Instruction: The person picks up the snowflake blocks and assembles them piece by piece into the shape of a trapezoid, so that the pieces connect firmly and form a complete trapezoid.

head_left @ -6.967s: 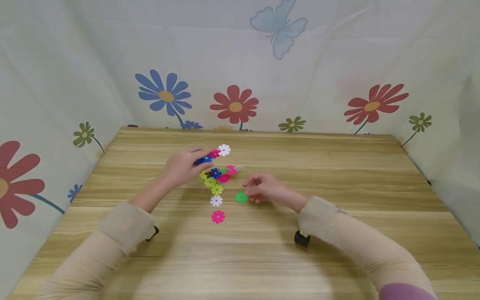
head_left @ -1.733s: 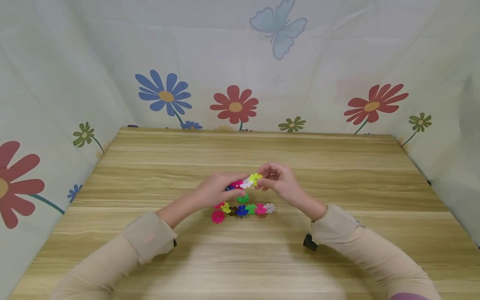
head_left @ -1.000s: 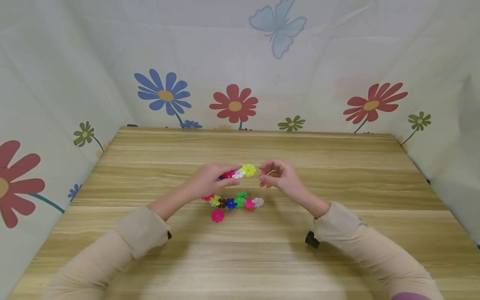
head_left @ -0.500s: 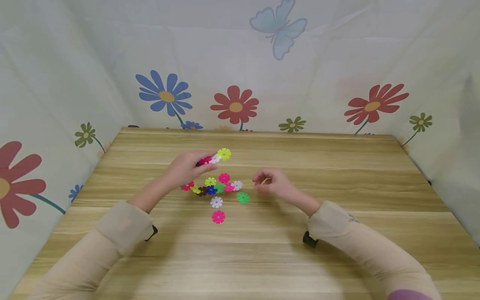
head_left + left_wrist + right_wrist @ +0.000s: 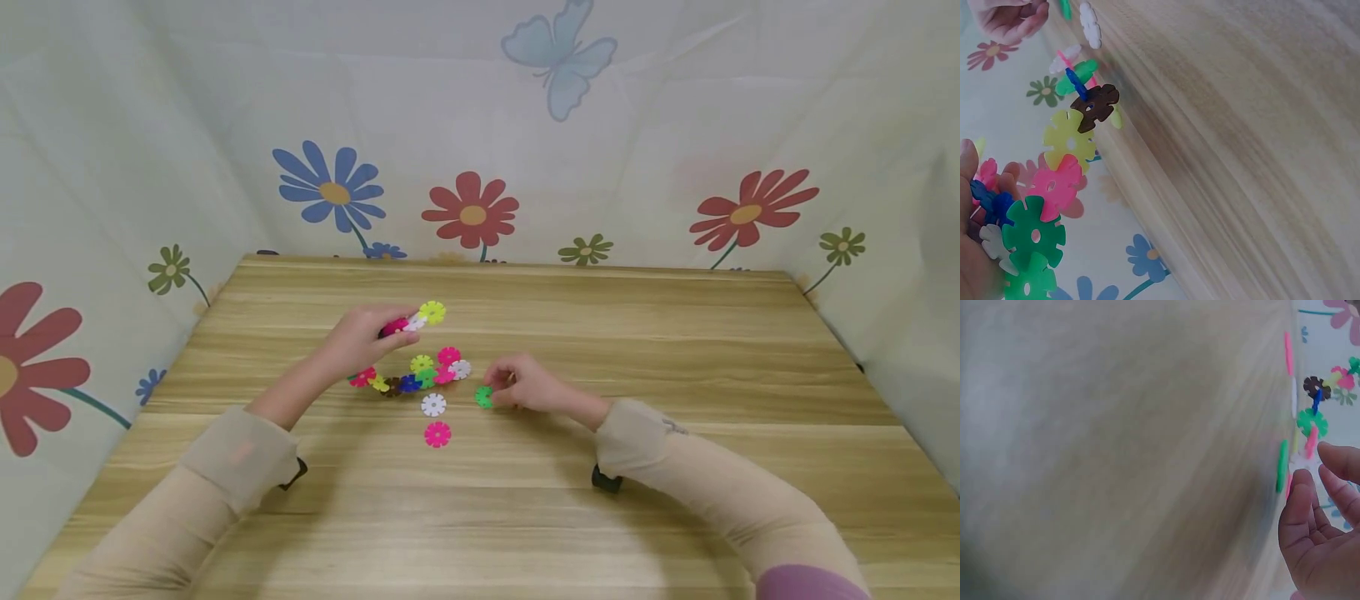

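My left hand [image 5: 352,337] grips a chain of interlocking flower-shaped plastic discs, held above the table. A yellow disc [image 5: 432,312] forms the end past its fingertips, joined to a white one and a pink one. More of the chain hangs below the hand, with a brown disc [image 5: 1099,106], a pink disc [image 5: 1054,186] and a green disc [image 5: 1034,231] in the left wrist view. At a loose green disc [image 5: 483,397] on the table is my right hand [image 5: 532,385], thumb and fingers apart in the right wrist view. The thumb partly covers that disc in the head view.
Loose discs lie on the wooden table [image 5: 675,350]: a white one [image 5: 433,405], a pink one [image 5: 437,434] nearest me, plus a yellow one [image 5: 422,363] and another pink one [image 5: 449,356] behind the hanging chain. A flower-printed cloth [image 5: 637,150] stands behind the table.
The yellow disc has joined the chain's white end, and my right hand has let go of it. My left hand has carried the chain left; my right hand has come down to the green disc.
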Motion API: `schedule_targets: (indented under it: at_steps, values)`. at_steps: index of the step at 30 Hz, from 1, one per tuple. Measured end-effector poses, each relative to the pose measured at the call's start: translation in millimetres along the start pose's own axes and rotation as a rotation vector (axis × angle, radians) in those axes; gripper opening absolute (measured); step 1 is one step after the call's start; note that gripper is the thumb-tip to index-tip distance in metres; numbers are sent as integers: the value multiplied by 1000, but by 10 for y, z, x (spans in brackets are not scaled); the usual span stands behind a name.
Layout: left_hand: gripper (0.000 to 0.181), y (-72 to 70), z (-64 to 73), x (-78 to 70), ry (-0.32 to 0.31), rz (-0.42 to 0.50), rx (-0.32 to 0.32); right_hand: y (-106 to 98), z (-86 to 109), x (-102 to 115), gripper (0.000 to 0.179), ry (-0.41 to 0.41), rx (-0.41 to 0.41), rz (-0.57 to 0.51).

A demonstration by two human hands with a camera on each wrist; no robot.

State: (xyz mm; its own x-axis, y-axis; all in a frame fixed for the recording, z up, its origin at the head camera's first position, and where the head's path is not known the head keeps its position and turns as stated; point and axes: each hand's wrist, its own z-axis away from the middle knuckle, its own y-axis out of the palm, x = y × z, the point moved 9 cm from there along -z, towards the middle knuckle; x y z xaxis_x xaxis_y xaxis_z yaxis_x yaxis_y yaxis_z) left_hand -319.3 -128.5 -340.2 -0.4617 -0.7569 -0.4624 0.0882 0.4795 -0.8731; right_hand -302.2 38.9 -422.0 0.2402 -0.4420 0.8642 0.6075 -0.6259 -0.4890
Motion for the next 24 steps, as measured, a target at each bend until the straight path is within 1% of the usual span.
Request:
schedule_targets:
  at_steps: [7, 10, 14, 18, 21, 24]
  values:
    - [57, 54, 12, 46, -15, -7, 18, 224, -65, 113, 17, 8, 57, 103]
    - [57, 61, 13, 49, -1, -12, 12, 319, -86, 197, 19, -36, 79, 158]
    - [53, 69, 13, 44, 18, -17, 8, 443, -113, 304, 19, -96, 111, 208]
    - [49, 81, 11, 39, 25, -12, 13, 566, -143, 384, 20, -119, 154, 233]
    - [50, 84, 9, 27, 26, -12, 20, 646, -155, 427, 22, -133, 188, 289]
    - [51, 91, 9, 16, 22, -13, 28, 695, -172, 461, 25, -159, 199, 380]
